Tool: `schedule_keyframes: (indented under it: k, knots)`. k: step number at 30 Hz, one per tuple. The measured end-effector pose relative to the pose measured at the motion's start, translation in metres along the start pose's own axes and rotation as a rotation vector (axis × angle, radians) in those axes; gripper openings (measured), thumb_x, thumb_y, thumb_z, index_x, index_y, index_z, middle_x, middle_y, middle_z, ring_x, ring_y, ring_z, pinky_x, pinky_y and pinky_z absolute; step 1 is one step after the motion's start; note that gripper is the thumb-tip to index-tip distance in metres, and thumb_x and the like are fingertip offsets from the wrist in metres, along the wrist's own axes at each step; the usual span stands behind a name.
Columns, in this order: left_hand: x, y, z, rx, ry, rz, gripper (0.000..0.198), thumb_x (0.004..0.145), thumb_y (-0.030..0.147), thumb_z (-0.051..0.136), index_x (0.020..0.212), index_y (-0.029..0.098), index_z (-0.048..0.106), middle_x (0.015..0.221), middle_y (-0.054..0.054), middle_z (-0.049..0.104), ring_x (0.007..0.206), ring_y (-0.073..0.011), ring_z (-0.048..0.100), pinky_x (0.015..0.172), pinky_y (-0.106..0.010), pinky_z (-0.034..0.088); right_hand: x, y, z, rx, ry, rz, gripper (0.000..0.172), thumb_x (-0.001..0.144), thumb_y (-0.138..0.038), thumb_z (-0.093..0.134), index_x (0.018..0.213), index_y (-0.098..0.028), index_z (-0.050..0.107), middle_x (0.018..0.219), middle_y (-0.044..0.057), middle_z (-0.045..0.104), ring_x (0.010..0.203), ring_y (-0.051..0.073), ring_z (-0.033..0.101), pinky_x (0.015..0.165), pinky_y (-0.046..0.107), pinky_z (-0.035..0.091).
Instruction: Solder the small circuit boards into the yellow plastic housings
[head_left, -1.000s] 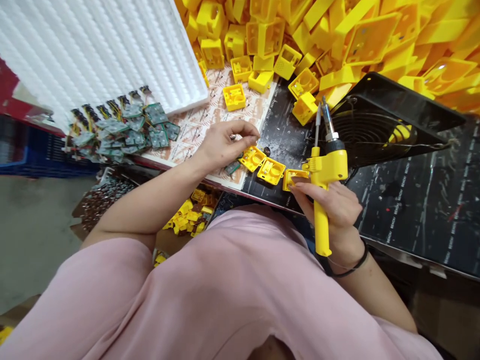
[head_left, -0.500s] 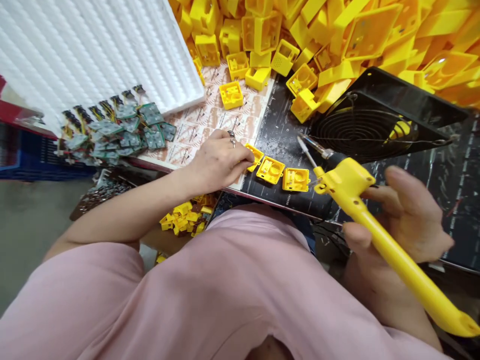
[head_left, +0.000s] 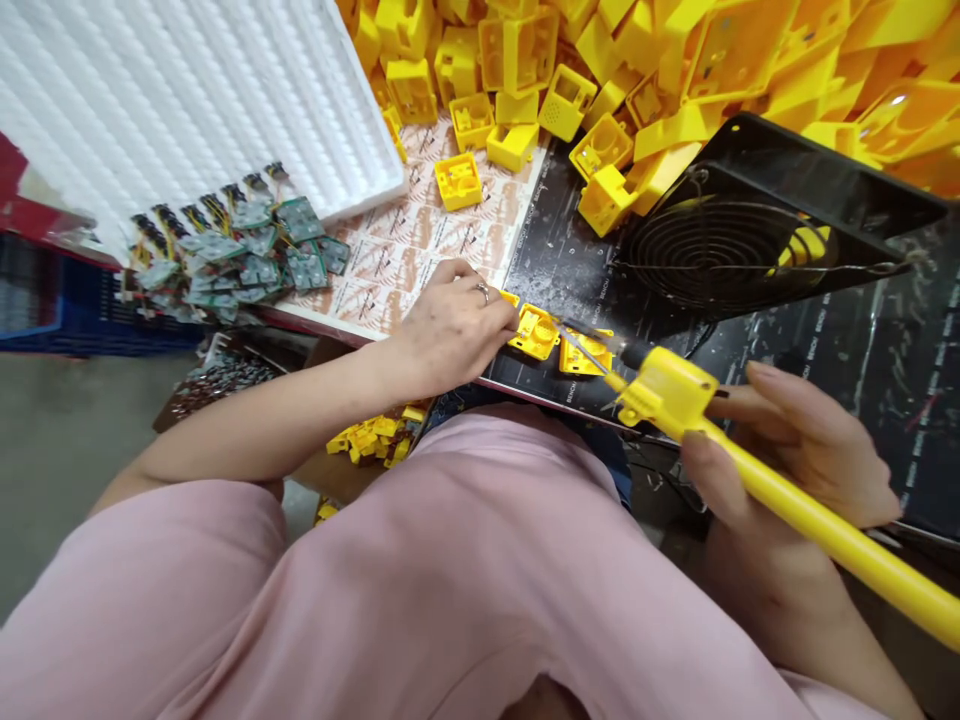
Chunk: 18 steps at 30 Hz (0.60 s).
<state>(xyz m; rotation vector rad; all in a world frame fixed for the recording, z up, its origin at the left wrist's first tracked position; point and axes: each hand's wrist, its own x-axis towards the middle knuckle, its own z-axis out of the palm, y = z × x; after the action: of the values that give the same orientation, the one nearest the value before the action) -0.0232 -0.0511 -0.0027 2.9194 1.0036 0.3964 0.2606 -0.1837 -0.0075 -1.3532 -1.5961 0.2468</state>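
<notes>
My right hand (head_left: 787,450) grips a yellow soldering iron (head_left: 675,395) by its handle, with the metal tip pointing left over the small yellow housings. My left hand (head_left: 457,325) rests fingers-down on the table edge, closed over the leftmost small yellow housing (head_left: 512,300), which it mostly hides. Two more open yellow housings lie in a row beside it: one (head_left: 536,332) just right of my fingers and one (head_left: 583,355) under the iron's tip. A ring shows on one finger of the left hand.
A big heap of yellow plastic housings (head_left: 675,70) fills the back. A black fan (head_left: 720,250) lies right of centre. A pile of green circuit boards (head_left: 240,255) and a white foam tray (head_left: 180,90) sit at left. Yellow scraps (head_left: 371,435) lie below the table edge.
My right hand swung the soldering iron from upright down to a low slant, bringing its tip over the row of housings. My left hand lowered onto the leftmost housing.
</notes>
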Motion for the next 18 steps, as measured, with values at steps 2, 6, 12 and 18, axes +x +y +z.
schedule_keyframes:
  k: [2,6,12,18]
  knots:
    - [0.001,0.003,0.005,0.013,-0.013,-0.027,0.036,0.102,0.024,0.043,0.083,0.018,0.074,0.077,-0.008,0.073,0.081,-0.0242,0.068,0.095,-0.047,0.048,0.003,-0.001,-0.005,-0.042,-0.136,-0.117,0.053,0.088,-0.027,0.083,0.139,-0.032,0.068,0.105,0.004,0.082,0.074,0.023,0.078,0.062,0.032,0.065]
    - [0.006,0.005,0.007,0.017,-0.037,-0.067,0.036,0.099,0.025,0.043,0.080,0.018,0.073,0.075,-0.009,0.072,0.083,-0.0260,0.067,0.093,-0.049,0.046,0.015,0.000,-0.006,0.010,-0.318,-0.322,0.040,0.094,-0.026,0.077,0.132,-0.028,0.066,0.089,0.002,0.080,0.075,0.021,0.079,0.066,0.031,0.067]
    - [0.014,0.003,0.005,0.068,-0.119,-0.049,0.029,0.090,0.028,0.047,0.076,0.019,0.071,0.067,-0.006,0.068,0.077,-0.0253,0.067,0.090,-0.050,0.046,0.026,-0.009,0.000,-0.048,-0.415,-0.402,0.007,0.096,-0.023,0.075,0.098,-0.023,0.067,0.082,0.001,0.077,0.074,0.016,0.077,0.069,0.025,0.065]
    - [0.019,0.002,0.002,0.076,-0.167,-0.016,0.027,0.089,0.029,0.049,0.075,0.021,0.070,0.066,-0.005,0.066,0.077,-0.0237,0.067,0.087,-0.046,0.048,0.034,-0.017,0.003,-0.020,-0.412,-0.463,0.022,0.088,-0.016,0.083,0.097,-0.023,0.066,0.085,0.000,0.078,0.077,0.015,0.077,0.068,0.024,0.065]
